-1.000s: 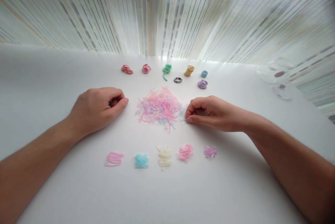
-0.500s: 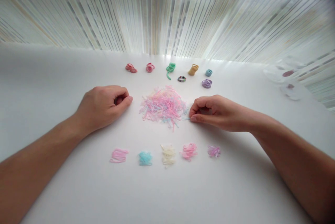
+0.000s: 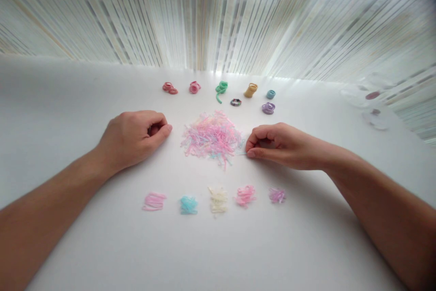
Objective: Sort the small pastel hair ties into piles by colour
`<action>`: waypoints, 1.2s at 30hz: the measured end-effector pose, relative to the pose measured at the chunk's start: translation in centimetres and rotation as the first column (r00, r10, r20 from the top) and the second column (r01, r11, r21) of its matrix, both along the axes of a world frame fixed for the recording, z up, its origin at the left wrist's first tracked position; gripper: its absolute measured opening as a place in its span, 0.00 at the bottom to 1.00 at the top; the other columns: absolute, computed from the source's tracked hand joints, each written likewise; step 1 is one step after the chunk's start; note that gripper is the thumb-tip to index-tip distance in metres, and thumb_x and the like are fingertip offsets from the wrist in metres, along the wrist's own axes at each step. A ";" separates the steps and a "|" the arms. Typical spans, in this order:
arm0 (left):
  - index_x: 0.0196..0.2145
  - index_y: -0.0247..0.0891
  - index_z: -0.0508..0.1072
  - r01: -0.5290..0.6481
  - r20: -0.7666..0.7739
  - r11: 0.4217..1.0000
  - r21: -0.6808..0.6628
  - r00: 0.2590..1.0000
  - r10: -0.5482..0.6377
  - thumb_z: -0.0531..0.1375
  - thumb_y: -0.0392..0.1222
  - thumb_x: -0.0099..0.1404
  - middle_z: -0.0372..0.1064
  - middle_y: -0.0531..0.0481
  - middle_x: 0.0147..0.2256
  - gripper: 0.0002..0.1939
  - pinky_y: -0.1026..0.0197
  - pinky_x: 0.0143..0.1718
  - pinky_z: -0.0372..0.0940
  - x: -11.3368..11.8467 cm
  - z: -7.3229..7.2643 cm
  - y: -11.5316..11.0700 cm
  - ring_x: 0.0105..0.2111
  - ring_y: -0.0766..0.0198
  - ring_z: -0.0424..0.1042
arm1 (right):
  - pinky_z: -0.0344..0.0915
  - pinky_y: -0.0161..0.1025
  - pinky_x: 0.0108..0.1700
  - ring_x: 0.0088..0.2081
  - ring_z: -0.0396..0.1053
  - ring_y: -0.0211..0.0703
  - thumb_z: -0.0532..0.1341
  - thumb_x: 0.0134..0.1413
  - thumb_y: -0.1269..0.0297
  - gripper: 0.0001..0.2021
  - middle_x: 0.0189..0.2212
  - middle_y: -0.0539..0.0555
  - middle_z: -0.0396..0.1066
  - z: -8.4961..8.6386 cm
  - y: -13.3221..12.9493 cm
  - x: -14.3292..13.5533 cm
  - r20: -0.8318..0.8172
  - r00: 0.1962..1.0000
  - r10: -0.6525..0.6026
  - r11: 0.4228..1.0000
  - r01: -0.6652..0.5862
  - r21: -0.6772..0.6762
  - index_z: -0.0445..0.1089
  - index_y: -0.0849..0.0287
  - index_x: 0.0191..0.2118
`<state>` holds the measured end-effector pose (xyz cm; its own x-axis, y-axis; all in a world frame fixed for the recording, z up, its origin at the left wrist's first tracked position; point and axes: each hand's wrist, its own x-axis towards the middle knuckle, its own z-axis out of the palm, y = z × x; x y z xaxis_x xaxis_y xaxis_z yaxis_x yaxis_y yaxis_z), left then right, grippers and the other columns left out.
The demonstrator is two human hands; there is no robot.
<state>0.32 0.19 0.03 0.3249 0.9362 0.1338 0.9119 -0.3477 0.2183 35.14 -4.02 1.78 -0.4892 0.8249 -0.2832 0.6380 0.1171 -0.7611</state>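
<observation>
A mixed pile of thin pink, lilac and blue bands lies mid-table. At its right edge my right hand pinches a pale blue band between thumb and forefinger. My left hand rests left of the pile, fingers curled and closed; whatever may be inside is hidden. Nearer me is a row of small heaps: light pink, blue, cream, pink and lilac.
Behind the pile sit coiled pieces: red, pink, green, yellow, blue, purple, plus a dark multicoloured ring. Clear plastic items stand far right, before a striped curtain.
</observation>
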 end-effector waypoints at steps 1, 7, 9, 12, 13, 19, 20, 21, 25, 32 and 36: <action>0.30 0.41 0.73 0.000 0.002 1.000 -0.002 1.000 0.000 0.52 0.56 0.67 0.72 0.50 0.28 0.19 0.58 0.33 0.55 0.0 0.0 0.0 0.28 0.61 0.66 | 0.68 0.42 0.36 0.35 0.71 0.46 0.65 0.60 0.52 0.13 0.33 0.54 0.78 0.0 0.0 0.0 -0.001 1.000 0.000 1.000 0.000 0.001 0.76 0.58 0.37; 0.29 0.41 0.73 0.001 0.004 1.000 -0.005 1.000 -0.001 0.52 0.55 0.66 0.72 0.50 0.27 0.19 0.58 0.33 0.55 0.0 0.1 0.0 0.28 0.61 0.66 | 0.68 0.42 0.36 0.35 0.72 0.46 0.65 0.60 0.53 0.12 0.33 0.54 0.78 0.0 0.0 0.0 -0.002 1.000 0.000 1.000 0.000 0.008 0.76 0.57 0.38; 0.29 0.41 0.73 0.003 0.001 1.000 -0.007 1.000 -0.003 0.52 0.55 0.66 0.72 0.50 0.27 0.19 0.58 0.33 0.55 0.0 0.1 0.0 0.28 0.61 0.66 | 0.68 0.42 0.37 0.35 0.72 0.46 0.65 0.60 0.53 0.12 0.33 0.54 0.78 0.0 0.0 0.0 -0.006 1.000 -0.002 1.000 0.002 0.003 0.76 0.58 0.38; 0.29 0.41 0.73 0.001 0.006 1.000 -0.004 1.000 -0.001 0.52 0.55 0.66 0.71 0.50 0.27 0.18 0.58 0.33 0.55 0.0 0.1 0.0 0.28 0.62 0.66 | 0.68 0.42 0.37 0.35 0.73 0.46 0.65 0.60 0.53 0.12 0.34 0.54 0.79 0.0 0.0 0.0 0.003 1.000 -0.006 1.000 0.006 0.003 0.76 0.57 0.38; 0.29 0.41 0.72 0.001 0.008 1.000 -0.001 1.000 -0.001 0.52 0.55 0.66 0.71 0.50 0.27 0.18 0.58 0.33 0.55 0.0 0.1 0.0 0.28 0.62 0.66 | 0.68 0.42 0.36 0.35 0.73 0.46 0.65 0.60 0.53 0.12 0.34 0.54 0.79 0.0 0.0 0.0 0.007 1.000 -0.006 1.000 0.006 0.005 0.76 0.57 0.38; 0.29 0.41 0.72 0.005 0.013 1.000 0.001 1.000 -0.005 0.52 0.55 0.66 0.71 0.50 0.27 0.18 0.58 0.33 0.55 0.1 0.0 0.0 0.28 0.62 0.66 | 0.68 0.42 0.36 0.35 0.72 0.46 0.65 0.60 0.52 0.13 0.33 0.54 0.78 0.0 -0.1 0.1 -0.006 1.000 0.000 1.000 0.000 0.000 0.76 0.58 0.38; 0.29 0.41 0.72 0.003 0.013 1.000 0.002 1.000 -0.003 0.52 0.55 0.66 0.71 0.50 0.27 0.18 0.58 0.33 0.55 0.1 -0.1 0.0 0.28 0.62 0.66 | 0.68 0.42 0.36 0.35 0.72 0.46 0.65 0.60 0.53 0.12 0.33 0.54 0.78 0.0 -0.1 0.1 -0.004 1.000 -0.001 1.000 0.001 -0.001 0.76 0.58 0.37; 0.29 0.41 0.73 0.002 0.012 1.000 0.002 1.000 -0.002 0.52 0.55 0.66 0.71 0.50 0.27 0.18 0.58 0.33 0.55 0.1 -0.1 0.0 0.28 0.62 0.66 | 0.68 0.42 0.36 0.35 0.72 0.45 0.65 0.60 0.53 0.12 0.33 0.54 0.78 0.0 -0.1 0.1 -0.002 1.000 -0.003 1.000 0.003 -0.002 0.76 0.58 0.37; 0.29 0.41 0.73 0.002 0.002 1.000 0.006 1.000 -0.002 0.52 0.55 0.66 0.72 0.50 0.27 0.18 0.58 0.33 0.55 0.0 0.0 0.0 0.28 0.61 0.67 | 0.68 0.41 0.37 0.35 0.72 0.45 0.65 0.60 0.53 0.12 0.33 0.53 0.78 0.0 -0.1 0.1 -0.011 1.000 -0.002 1.000 0.002 -0.003 0.76 0.58 0.38; 0.29 0.41 0.73 0.003 0.003 1.000 0.003 1.000 -0.003 0.52 0.55 0.66 0.72 0.50 0.27 0.19 0.58 0.33 0.55 0.0 0.1 0.0 0.28 0.61 0.67 | 0.68 0.41 0.36 0.35 0.71 0.45 0.65 0.60 0.53 0.12 0.33 0.53 0.78 0.0 -0.1 0.0 -0.008 1.000 -0.005 1.000 0.005 -0.003 0.76 0.58 0.38; 0.29 0.41 0.73 0.002 0.002 1.000 0.002 1.000 -0.002 0.52 0.56 0.67 0.72 0.50 0.27 0.19 0.58 0.33 0.55 0.0 0.1 0.0 0.28 0.61 0.66 | 0.69 0.42 0.37 0.35 0.72 0.45 0.65 0.60 0.53 0.13 0.34 0.54 0.78 0.1 -0.1 -0.1 -0.011 1.000 -0.002 1.000 0.002 -0.004 0.76 0.58 0.38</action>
<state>0.35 0.18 0.12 0.3260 0.9354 0.1366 0.9108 -0.3495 0.2197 35.08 -4.10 1.90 -0.4907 0.8249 -0.2806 0.6296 0.1131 -0.7686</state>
